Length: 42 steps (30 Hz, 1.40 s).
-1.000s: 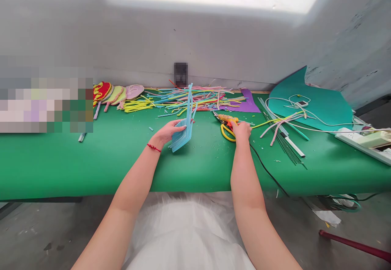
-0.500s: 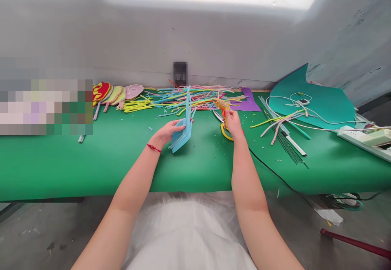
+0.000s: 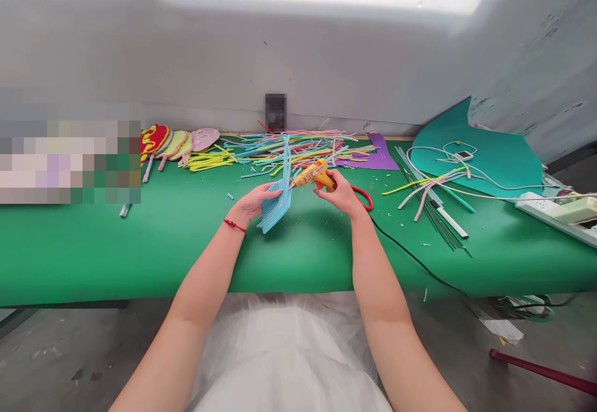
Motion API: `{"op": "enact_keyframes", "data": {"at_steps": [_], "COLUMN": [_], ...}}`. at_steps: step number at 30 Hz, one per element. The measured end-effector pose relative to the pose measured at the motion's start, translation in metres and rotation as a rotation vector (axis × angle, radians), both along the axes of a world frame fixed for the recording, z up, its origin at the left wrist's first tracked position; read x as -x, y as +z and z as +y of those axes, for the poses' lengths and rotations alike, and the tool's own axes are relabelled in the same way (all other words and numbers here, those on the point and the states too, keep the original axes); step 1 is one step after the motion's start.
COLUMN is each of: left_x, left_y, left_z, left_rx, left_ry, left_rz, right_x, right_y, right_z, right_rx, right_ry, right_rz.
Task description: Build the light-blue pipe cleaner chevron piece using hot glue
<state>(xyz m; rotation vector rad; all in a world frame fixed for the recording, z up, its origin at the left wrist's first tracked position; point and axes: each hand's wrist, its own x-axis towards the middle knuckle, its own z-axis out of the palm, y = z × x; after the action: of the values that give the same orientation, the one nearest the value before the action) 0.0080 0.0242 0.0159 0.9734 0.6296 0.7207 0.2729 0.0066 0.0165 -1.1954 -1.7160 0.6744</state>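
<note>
My left hand (image 3: 261, 201) is closed on a flat blue piece made of pipe cleaners (image 3: 278, 210) laid side by side. Thumb on its face, I hold it tilted above the table, and longer blue strands rise from its far side. My right hand (image 3: 342, 194) grips a yellow hot glue gun (image 3: 313, 174) by its handle. The nozzle points left and meets the right edge of the blue piece; whether it touches, I cannot tell. Scissors with red and yellow handles (image 3: 366, 197) lie partly hidden behind my right hand.
Loose colored pipe cleaners (image 3: 252, 151) lie along the back of the green table (image 3: 153, 250). Finished-looking fuzzy shapes (image 3: 180, 141) rest at left. To the right are a purple sheet (image 3: 385, 154), a teal sheet (image 3: 504, 157), dark thin rods (image 3: 436, 216), cables and a power strip (image 3: 536, 204).
My right hand has turned the glue gun and brought it left, so its nozzle is now at the blue piece. My left hand and the blue piece have hardly moved.
</note>
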Motion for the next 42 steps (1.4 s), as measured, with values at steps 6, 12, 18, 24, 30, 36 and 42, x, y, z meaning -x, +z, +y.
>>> {"op": "enact_keyframes", "data": {"at_steps": [6, 12, 18, 24, 30, 36, 42], "left_x": [0.0011, 0.0021, 0.0008, -0.0001, 0.0007, 0.0009, -0.0002], "left_y": [0.0012, 0.0005, 0.0036, 0.0054, 0.0042, 0.0042, 0.0056], "left_z": [-0.001, -0.0004, -0.002, -0.0027, -0.0023, -0.0024, -0.0035], "left_rx": [-0.029, -0.04, -0.02, -0.012, -0.009, -0.003, -0.002], "left_ry": [-0.042, -0.047, -0.032, -0.011, -0.003, -0.004, -0.008], "left_rz": [-0.022, -0.024, -0.006, 0.023, 0.019, 0.022, 0.027], "right_x": [-0.0027, -0.0049, -0.0062, -0.0058, -0.0055, -0.0055, -0.0055], "right_y": [-0.0034, -0.0054, -0.0063, -0.0045, -0.0036, -0.0033, -0.0031], "right_z": [0.0019, 0.0035, 0.0042, 0.0027, 0.0027, 0.0022, 0.0026], "right_rx": [0.001, -0.006, -0.02, -0.008, -0.002, -0.012, -0.001], "right_ry": [-0.001, -0.004, 0.016, 0.014, 0.007, -0.006, 0.002], "right_rz": [-0.011, -0.025, 0.002, 0.018, 0.011, -0.006, 0.024]}}
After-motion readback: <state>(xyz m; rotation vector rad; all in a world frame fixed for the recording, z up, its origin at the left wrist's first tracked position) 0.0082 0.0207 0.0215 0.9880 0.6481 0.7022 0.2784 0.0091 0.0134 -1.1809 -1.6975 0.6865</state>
